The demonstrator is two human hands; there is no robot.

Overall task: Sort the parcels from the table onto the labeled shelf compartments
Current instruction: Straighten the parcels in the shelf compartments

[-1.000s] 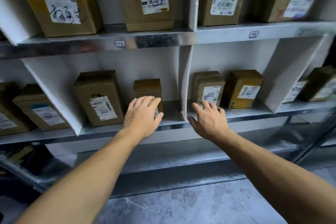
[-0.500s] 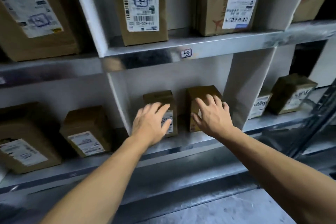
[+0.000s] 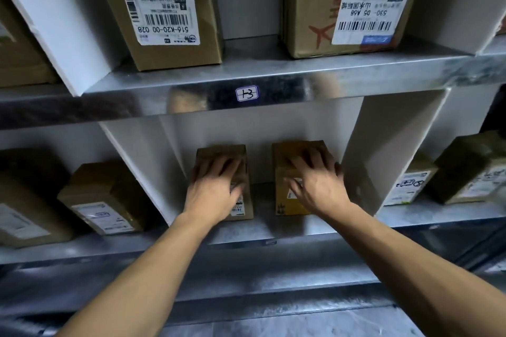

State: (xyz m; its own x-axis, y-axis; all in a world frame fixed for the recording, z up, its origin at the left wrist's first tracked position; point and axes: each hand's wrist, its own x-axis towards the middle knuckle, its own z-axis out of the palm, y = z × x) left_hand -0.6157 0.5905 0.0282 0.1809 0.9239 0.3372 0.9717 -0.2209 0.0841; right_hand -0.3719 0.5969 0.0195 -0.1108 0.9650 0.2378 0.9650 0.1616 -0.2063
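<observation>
Two small cardboard parcels stand side by side in the lower shelf compartment, under a shelf-edge tag [image 3: 247,93] handwritten "1-3". My left hand [image 3: 213,189] lies over the front of the brown left parcel [image 3: 222,151], fingers spread up to its top edge. My right hand [image 3: 317,186] lies the same way on the yellowish right parcel [image 3: 284,201], covering most of its label. Neither parcel is lifted; both rest on the metal shelf [image 3: 273,231]. The hands are slightly blurred.
White dividers [image 3: 383,145] wall the compartment on both sides. Two larger labeled parcels [image 3: 164,8] [image 3: 356,3] stand on the shelf above. More parcels sit in the left compartment [image 3: 104,200] and the right compartment [image 3: 471,167]. Grey floor lies below.
The view has shifted right and closer to the shelf. Both hands went from hovering in front of the shelf to lying on the two small parcels in the compartment.
</observation>
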